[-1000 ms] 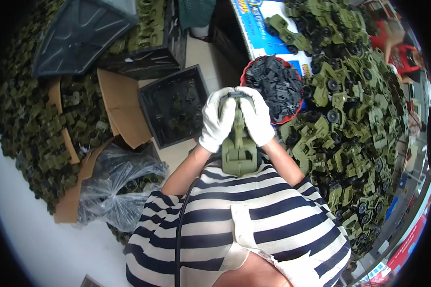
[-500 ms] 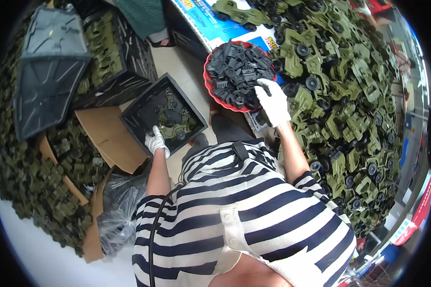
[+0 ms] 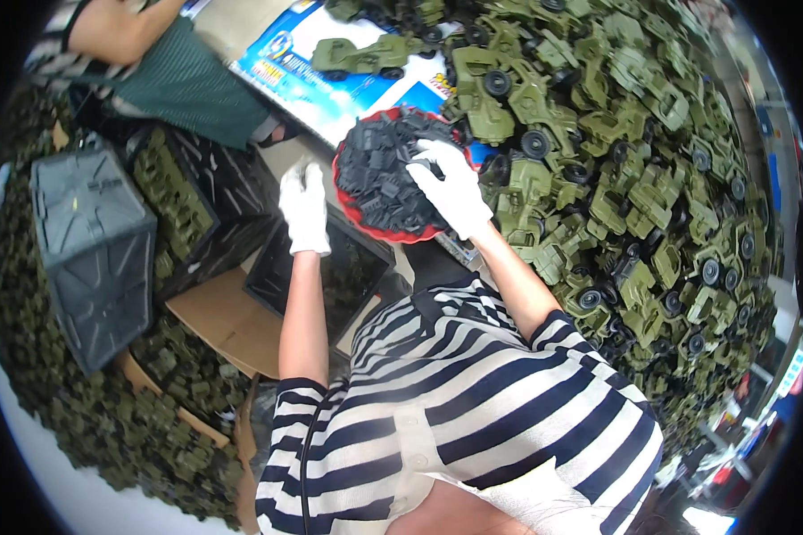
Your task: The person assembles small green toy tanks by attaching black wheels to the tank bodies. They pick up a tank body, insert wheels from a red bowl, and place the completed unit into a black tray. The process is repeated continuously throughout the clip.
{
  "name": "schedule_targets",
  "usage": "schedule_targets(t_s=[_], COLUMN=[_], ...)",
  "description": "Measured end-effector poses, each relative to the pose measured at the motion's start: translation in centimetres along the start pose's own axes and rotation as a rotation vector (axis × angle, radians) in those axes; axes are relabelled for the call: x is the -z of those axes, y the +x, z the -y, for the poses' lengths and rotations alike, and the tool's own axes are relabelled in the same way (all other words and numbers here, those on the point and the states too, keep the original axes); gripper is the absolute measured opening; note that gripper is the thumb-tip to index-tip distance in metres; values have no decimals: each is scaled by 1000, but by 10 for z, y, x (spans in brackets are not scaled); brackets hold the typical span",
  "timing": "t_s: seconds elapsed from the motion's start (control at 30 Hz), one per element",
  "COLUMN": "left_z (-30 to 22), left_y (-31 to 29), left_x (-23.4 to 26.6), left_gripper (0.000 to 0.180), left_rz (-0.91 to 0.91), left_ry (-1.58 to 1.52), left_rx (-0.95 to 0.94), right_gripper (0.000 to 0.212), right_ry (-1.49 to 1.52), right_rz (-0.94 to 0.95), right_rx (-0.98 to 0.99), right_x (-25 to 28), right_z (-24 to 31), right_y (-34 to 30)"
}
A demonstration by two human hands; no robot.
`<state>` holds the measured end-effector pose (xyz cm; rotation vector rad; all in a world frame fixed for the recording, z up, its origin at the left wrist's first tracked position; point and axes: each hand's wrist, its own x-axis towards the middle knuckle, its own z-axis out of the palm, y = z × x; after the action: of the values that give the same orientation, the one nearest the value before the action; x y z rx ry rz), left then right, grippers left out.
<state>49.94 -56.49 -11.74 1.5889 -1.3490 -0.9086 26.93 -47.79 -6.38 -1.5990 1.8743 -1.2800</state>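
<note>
My left hand (image 3: 305, 212), in a white glove, is raised above the black bin (image 3: 269, 283). Its fingers are stretched out, and nothing shows in them. My left forearm covers part of the bin, and its contents are in shadow. In a white glove too, my right hand (image 3: 455, 192) reaches over the red bowl (image 3: 359, 223), thumb and fingers apart against the small black plastic parts (image 3: 379, 169) heaped there. Whether a part lies under its fingers I cannot tell.
Green toy vehicles (image 3: 633, 196) are piled along the right. One toy vehicle (image 3: 361, 55) lies on a blue-and-white printed box (image 3: 285, 67). Grey and black crates (image 3: 98, 241), a cardboard flap (image 3: 223, 316) and green parts (image 3: 134, 428) fill the left. Another person's arm (image 3: 120, 31) shows at upper left.
My left hand has left the bin's edge and risen up toward the bowl. My right hand has moved left, farther over the black parts. The view has shifted, bringing the other person's arm in.
</note>
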Motion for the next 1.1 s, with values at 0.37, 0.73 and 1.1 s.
schedule_targets(t_s=[0.37,0.73,1.1], left_z=[-219,-258,-295], left_y=[24,35,52], left_x=[-228,-315,-277], left_gripper=[86,79,56], left_rz=[650,753,790], left_ry=[252,-87,-310], left_rx=[-671,-409,-319], right_gripper=[26,36,49], right_ry=[448,945,954], right_rz=[-184,-216,-406], right_rx=[-481,-740,-619], right_x=[78,139,148], right_z=[23,15,3], right_y=[-22,-32,-16])
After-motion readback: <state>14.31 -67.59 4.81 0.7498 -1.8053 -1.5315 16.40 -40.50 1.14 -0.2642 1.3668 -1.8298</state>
